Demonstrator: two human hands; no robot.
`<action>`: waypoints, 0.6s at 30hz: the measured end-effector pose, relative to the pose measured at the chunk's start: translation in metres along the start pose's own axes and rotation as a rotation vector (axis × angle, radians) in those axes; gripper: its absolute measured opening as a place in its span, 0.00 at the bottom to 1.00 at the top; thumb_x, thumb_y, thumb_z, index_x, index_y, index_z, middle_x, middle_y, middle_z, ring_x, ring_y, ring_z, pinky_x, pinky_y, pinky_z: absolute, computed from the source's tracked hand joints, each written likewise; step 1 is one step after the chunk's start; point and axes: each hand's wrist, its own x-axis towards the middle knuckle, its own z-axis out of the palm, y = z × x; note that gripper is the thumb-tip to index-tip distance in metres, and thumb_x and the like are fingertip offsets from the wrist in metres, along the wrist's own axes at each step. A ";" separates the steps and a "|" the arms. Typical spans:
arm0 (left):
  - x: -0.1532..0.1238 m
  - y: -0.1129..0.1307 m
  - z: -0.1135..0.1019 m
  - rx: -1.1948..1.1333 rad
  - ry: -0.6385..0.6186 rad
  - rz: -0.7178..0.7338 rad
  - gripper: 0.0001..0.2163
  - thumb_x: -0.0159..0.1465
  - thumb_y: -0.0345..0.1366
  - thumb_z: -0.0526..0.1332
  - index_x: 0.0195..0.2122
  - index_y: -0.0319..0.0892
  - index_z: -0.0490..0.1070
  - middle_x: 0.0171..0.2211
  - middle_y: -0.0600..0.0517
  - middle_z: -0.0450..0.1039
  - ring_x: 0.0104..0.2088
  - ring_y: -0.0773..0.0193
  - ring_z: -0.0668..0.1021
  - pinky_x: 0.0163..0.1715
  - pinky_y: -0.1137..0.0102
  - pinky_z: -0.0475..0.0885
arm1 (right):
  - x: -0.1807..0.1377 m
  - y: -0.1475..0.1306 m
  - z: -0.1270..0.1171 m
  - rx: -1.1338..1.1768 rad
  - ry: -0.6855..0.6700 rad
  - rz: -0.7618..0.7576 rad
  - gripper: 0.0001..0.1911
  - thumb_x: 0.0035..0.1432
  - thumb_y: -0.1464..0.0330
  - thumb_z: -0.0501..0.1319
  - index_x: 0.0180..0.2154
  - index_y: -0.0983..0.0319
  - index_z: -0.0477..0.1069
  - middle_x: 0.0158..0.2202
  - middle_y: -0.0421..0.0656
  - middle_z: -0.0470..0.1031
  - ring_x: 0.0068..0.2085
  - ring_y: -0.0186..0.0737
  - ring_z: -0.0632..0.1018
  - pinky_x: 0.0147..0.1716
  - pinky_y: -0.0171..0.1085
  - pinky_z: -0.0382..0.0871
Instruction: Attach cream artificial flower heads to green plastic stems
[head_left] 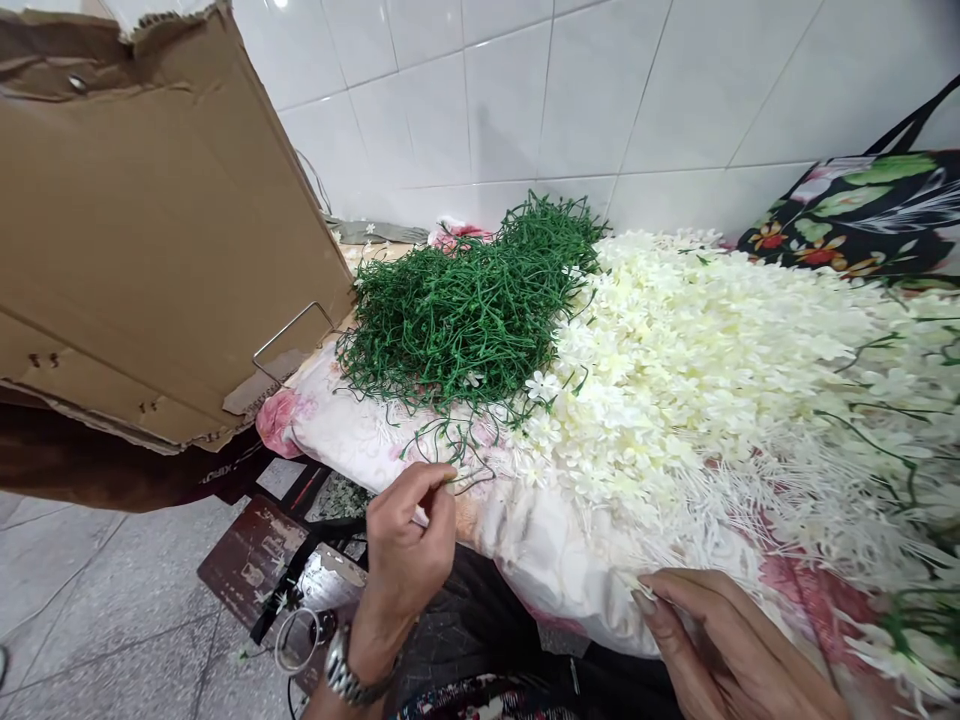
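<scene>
My left hand [412, 530], with a metal watch at the wrist, pinches a thin green plastic stem [480, 480] between thumb and forefinger. Its thin branches stretch over the cloth in front of the fingers. Lower right, my right hand [727, 640] is closed at the fingertips on a small white artificial flower [636, 582], mostly hidden by the thumb and finger. Ahead of my left hand lies a tangled heap of green stems [465, 300]. To the right of it spreads a large pile of white artificial flowers [675, 350].
A floral cloth [555, 540] covers the work surface beneath the piles. At left stands a big cardboard sheet [150, 220] with a bent wire [292, 330] near it. A black floral bag [862, 220] rests against the tiled wall [510, 100]. Below left is a worn wooden stool [247, 560].
</scene>
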 end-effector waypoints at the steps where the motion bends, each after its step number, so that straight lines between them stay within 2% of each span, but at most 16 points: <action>1: 0.001 0.002 -0.004 -0.020 -0.036 -0.022 0.07 0.55 0.25 0.55 0.28 0.39 0.71 0.21 0.54 0.73 0.21 0.69 0.74 0.21 0.77 0.69 | 0.001 -0.001 0.000 0.004 0.007 0.003 0.04 0.59 0.72 0.56 0.36 0.62 0.68 0.28 0.42 0.74 0.30 0.35 0.77 0.34 0.33 0.70; 4: 0.001 0.003 -0.013 -0.033 -0.092 -0.114 0.06 0.54 0.26 0.56 0.25 0.40 0.71 0.19 0.56 0.72 0.17 0.70 0.72 0.18 0.77 0.67 | 0.004 -0.003 0.000 0.007 0.028 0.008 0.03 0.58 0.73 0.57 0.36 0.63 0.68 0.28 0.42 0.74 0.29 0.34 0.76 0.34 0.33 0.69; 7: -0.004 -0.002 -0.016 -0.008 -0.036 -0.171 0.05 0.54 0.27 0.57 0.26 0.40 0.72 0.20 0.56 0.73 0.19 0.69 0.73 0.21 0.76 0.69 | 0.010 -0.007 0.000 0.013 0.063 -0.014 0.03 0.58 0.74 0.56 0.34 0.63 0.68 0.26 0.41 0.73 0.27 0.33 0.76 0.32 0.32 0.69; 14: -0.017 -0.003 -0.018 -0.062 0.109 -0.069 0.07 0.55 0.23 0.59 0.30 0.41 0.72 0.26 0.53 0.74 0.27 0.67 0.76 0.29 0.73 0.72 | 0.015 -0.009 0.001 0.029 0.098 0.003 0.04 0.58 0.74 0.55 0.33 0.62 0.67 0.24 0.39 0.73 0.25 0.32 0.75 0.29 0.32 0.69; 16: -0.020 0.001 -0.019 -0.104 0.101 -0.030 0.08 0.56 0.22 0.58 0.31 0.41 0.72 0.26 0.53 0.73 0.27 0.67 0.75 0.27 0.74 0.72 | 0.015 -0.009 0.001 0.045 0.108 0.014 0.04 0.58 0.74 0.55 0.33 0.62 0.68 0.25 0.40 0.73 0.26 0.32 0.75 0.29 0.31 0.68; 18: -0.023 0.006 -0.019 -0.162 0.033 0.030 0.10 0.56 0.20 0.57 0.33 0.41 0.71 0.26 0.52 0.72 0.27 0.67 0.75 0.26 0.74 0.72 | 0.014 -0.009 0.000 0.076 0.109 0.045 0.03 0.58 0.73 0.56 0.33 0.62 0.68 0.25 0.40 0.73 0.26 0.32 0.75 0.29 0.30 0.69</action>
